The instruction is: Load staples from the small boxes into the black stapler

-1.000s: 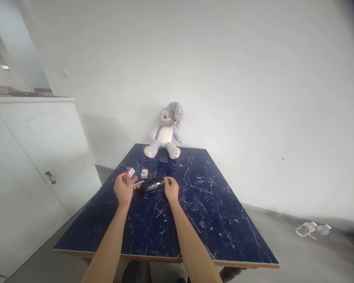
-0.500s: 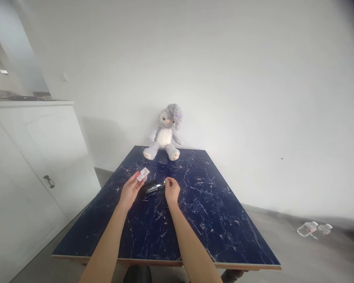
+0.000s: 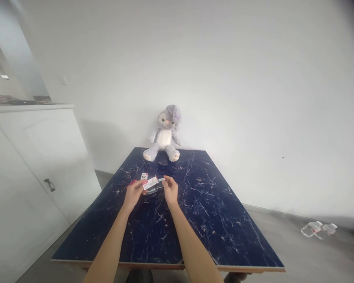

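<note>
My left hand (image 3: 132, 195) is closed around a small red-and-white box (image 3: 150, 183), tilted with its right end toward my other hand. Fingers of my right hand (image 3: 170, 190) pinch a small white piece (image 3: 161, 179) right beside that end; its kind is too small to make out, and I cannot tell whether it touches the box. Below both hands a shiny dark object (image 3: 153, 190) lies on the blue marbled table (image 3: 200, 220), partly covered by them. Just beyond the left hand is a small white box with a dark picture (image 3: 144, 176). Something red (image 3: 131, 182) shows behind the left hand's knuckles.
A grey plush toy (image 3: 165, 137) sits at the table's far edge, against the white wall. To the left stands a white cabinet (image 3: 32, 165) with a dark handle. Clear plastic bottles (image 3: 315, 227) lie on the floor at the right.
My left hand has turned the box and brought it right, toward my right hand's fingertips. The small white box and red thing behind it now show. My right hand has shifted slightly.
</note>
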`<state>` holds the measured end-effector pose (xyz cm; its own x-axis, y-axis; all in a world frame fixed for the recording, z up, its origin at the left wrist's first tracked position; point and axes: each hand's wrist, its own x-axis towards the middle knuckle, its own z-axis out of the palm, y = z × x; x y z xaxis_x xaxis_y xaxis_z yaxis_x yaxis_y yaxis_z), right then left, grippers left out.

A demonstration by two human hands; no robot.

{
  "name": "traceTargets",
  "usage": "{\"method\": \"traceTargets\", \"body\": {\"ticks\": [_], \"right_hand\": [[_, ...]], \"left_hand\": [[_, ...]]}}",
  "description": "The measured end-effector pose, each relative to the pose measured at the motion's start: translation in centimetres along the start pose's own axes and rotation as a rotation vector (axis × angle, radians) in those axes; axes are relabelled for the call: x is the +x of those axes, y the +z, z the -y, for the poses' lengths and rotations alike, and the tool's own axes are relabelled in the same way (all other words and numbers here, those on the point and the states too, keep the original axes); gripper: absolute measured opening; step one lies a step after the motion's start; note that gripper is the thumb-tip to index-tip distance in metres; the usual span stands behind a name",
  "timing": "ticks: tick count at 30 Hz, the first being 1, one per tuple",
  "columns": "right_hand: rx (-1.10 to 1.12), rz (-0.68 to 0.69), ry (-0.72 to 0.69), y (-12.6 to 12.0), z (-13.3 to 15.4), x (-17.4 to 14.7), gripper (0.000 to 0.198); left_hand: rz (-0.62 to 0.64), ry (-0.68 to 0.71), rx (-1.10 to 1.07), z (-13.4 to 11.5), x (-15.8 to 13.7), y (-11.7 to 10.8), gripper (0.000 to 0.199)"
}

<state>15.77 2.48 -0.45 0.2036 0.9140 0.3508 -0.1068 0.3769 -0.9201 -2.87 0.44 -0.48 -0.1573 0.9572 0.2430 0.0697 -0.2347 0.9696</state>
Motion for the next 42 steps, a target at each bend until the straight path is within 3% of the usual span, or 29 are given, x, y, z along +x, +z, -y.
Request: {"method": "traceTargets", "body": {"ticks": [6,15,20,23,27,37,42], "right_hand": [[-0.040,0.057,-0.003,0.2,0.3,-0.3,0.029],[-0.179,0.123,-0.183,0.3,0.0,-0.7,0.027],[-0.078,0.159,-0.080,0.4,-0.6,-0.4,0.021],[-0.009,0.118,0.019,0.5,-0.9,-0.2,0.031],[0.084,0.093,0.129,0.5,-1.1,0.0,0.037],[0.148,0.078,0.123,0.4,0.1,-0.2,0.041],[0.090,0.171,0.079,0.5,0.1,-0.5,0.040]], "left_hand": [[-0.003,-0.023,0.016,-0.2,0.0,0.3,0.033],[-0.003,-0.016,-0.026,-0.6,-0.4,0.9,0.031],[-0.012,-0.074,-0.196,-0.2,-0.5,1.1,0.038],[0.066,-0.112,-0.333,-0.1,-0.7,1.2,0.043],[0.118,-0.102,-0.309,-0.1,-0.9,1.3,0.046],[0.111,-0.043,-0.147,-0.4,-1.2,1.8,0.055],[0.062,0.004,-0.101,-0.4,-1.3,2.4,0.054]]}}
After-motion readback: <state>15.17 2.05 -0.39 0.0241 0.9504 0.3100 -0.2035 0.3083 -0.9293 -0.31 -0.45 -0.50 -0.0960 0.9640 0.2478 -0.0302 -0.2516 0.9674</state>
